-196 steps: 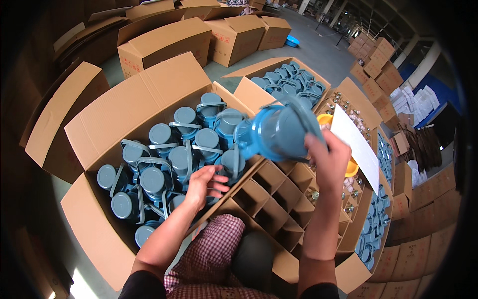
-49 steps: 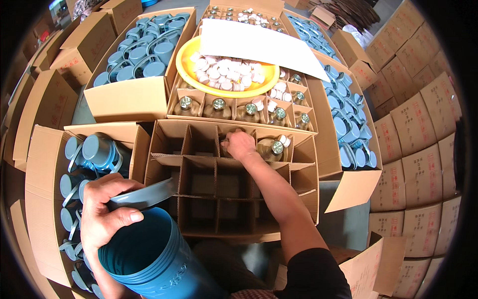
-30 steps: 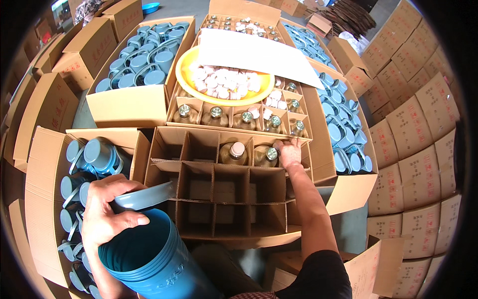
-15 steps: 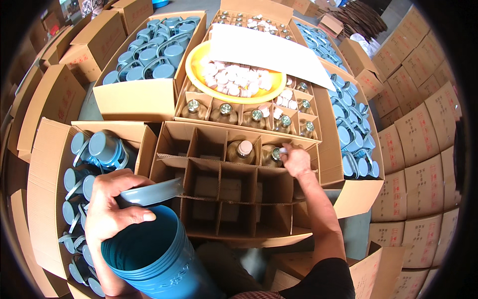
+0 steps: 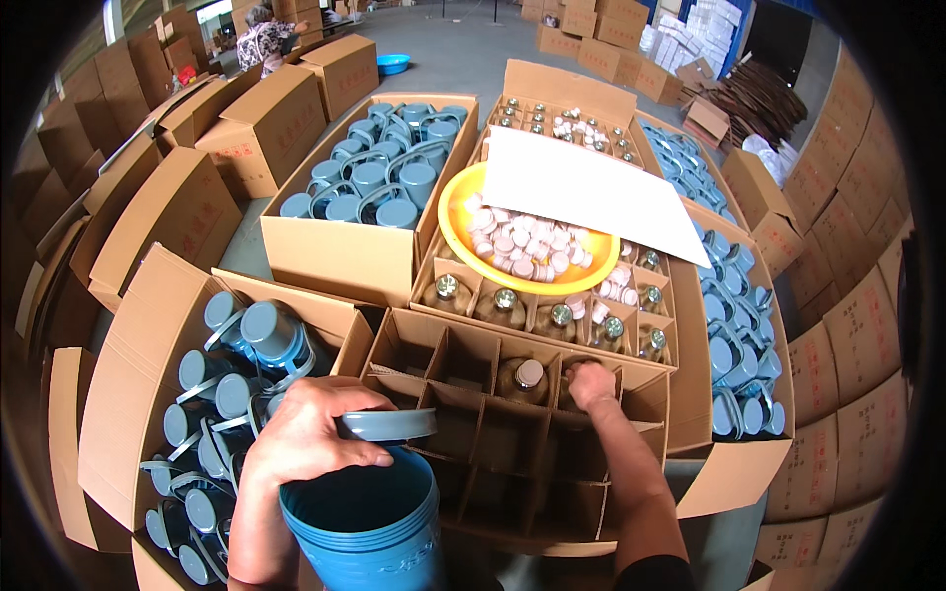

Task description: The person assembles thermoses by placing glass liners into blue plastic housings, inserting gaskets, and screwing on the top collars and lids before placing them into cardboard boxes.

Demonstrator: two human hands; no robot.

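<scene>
In my left hand (image 5: pixel 305 428), a grey-blue handled lid (image 5: pixel 389 426) is gripped between thumb and fingers. A blue ribbed plastic jug shell (image 5: pixel 360 537) stands below it, its wide mouth uncovered, and the hand rests by its rim. My right hand (image 5: pixel 591 384) reaches into a divided carton (image 5: pixel 641 419), its fingers closed over the top of a glass bottle (image 5: pixel 572 402). The pale stopper there is hidden under the fingers. One cell to the left stands another glass bottle (image 5: pixel 522 389) with a pale pinkish stopper on its mouth.
Behind the carton, a yellow basin (image 5: pixel 458 241) of pale stoppers and a white sheet (image 5: pixel 591 192) lie over a carton of open-mouthed glass bottles (image 5: pixel 562 317). Cartons of grey-blue lidded jugs (image 5: pixel 370 177) stand around. Stacked boxes (image 5: pixel 867 345) line the right. Another person (image 5: pixel 264 37) is far left.
My right hand has moved from beside the bottle's mouth, pale stopper in its fingers, to over the mouth. The view has tilted up. My left hand still grips the lid.
</scene>
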